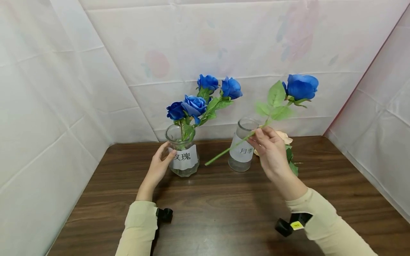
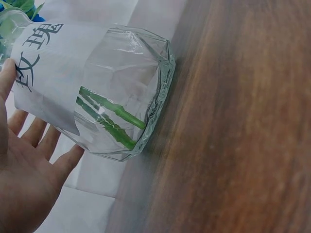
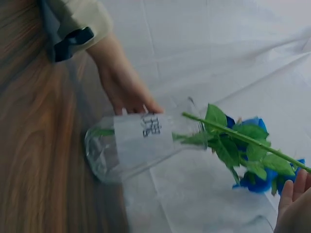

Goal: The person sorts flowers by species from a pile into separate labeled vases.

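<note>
Carrying seems the present step: at one o'clock, the right hand pinches a green-stemmed blue rose; at eleven o'clock, the left hand holds a labelled, faceted clear-glass vase. Next move probably needs a steeper stem.

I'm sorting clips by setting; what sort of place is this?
Probably a makeshift recording booth: pale fabric sheets line the back and both sides of a wood-grain table, and a black wrist camera is being worn.
</note>
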A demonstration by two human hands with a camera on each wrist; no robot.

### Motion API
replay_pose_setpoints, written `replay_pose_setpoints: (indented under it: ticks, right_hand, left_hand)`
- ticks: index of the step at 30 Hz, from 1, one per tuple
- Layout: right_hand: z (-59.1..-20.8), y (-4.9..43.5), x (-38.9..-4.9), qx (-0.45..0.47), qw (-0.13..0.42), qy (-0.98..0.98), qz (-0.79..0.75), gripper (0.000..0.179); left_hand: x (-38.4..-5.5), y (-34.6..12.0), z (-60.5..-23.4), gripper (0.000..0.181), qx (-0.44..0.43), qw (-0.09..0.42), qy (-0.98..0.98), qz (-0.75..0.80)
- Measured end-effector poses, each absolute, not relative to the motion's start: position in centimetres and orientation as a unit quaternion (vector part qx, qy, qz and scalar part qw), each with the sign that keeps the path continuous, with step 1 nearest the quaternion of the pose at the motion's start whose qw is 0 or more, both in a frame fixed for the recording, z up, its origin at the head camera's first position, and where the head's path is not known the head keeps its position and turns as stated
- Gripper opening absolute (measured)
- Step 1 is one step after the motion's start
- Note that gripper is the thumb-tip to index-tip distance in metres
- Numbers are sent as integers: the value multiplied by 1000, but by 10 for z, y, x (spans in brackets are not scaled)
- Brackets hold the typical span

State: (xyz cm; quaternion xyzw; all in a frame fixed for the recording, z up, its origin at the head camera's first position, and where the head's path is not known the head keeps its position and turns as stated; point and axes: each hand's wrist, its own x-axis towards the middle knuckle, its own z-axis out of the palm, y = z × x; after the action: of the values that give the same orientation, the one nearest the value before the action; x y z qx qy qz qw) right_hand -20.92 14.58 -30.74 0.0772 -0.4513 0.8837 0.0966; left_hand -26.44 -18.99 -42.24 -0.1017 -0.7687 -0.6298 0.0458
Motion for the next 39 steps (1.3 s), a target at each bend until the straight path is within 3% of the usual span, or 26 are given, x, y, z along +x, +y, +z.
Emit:
replay_pose_setpoints:
  ticks: [13,33,39]
  right_hand:
    - [-298,85,-237,66,149,-407,899,8]
    - [-327,37,-267,116,240,-469,842,17]
    - [-335,25,-272,91,227,-510,825,16]
  left_hand:
    - [-266,-189,-423,61,-99,37,-772,-627]
    - [-268,-190,-425,59,-102,45,-772,-626]
    - [-267,-191,-423,61,-104,42,-771,-627]
